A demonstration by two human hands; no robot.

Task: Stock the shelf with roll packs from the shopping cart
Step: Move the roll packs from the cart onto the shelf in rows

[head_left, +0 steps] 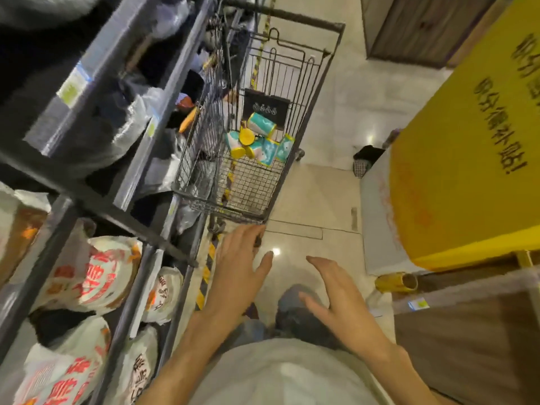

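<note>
- Right now both hands are hanging empty in front of the body: the left hand [238, 268] is spreading its fingers flat near the near corner of the shopping cart [309, 118], and the right hand [336, 290] is opening loosely with its fingers together, well apart from any pack
- Meanwhile the roll packs [257, 141], teal and white with yellow ends, are lying in a loose heap at the far end of the cart basket, tipped at different angles, none of them yet on the shelf [122, 176]
- Judging from this, the reach is looking awkward: the packs are sitting far from the hands, so leaning over the wire rim could be pushing the cart away on its wheels
- Grabbing one pack out of the pile could be sending its neighbours rolling, since they are round and resting on each other
- The shelf bays to the left are looking crowded with white printed bags [87, 276] and dark wrapped goods, so a round pack squeezed in could be sliding back out; which bay is meant for the rolls I cannot tell
- Underfoot the floor [327, 200] is showing pale glossy tiles, with a yellow-and-black hazard strip [206, 273] running along the shelf foot
- The aisle is feeling narrow, with a large yellow sign [467, 159] and a brown cabinet [467, 346] closing in on the right
</note>
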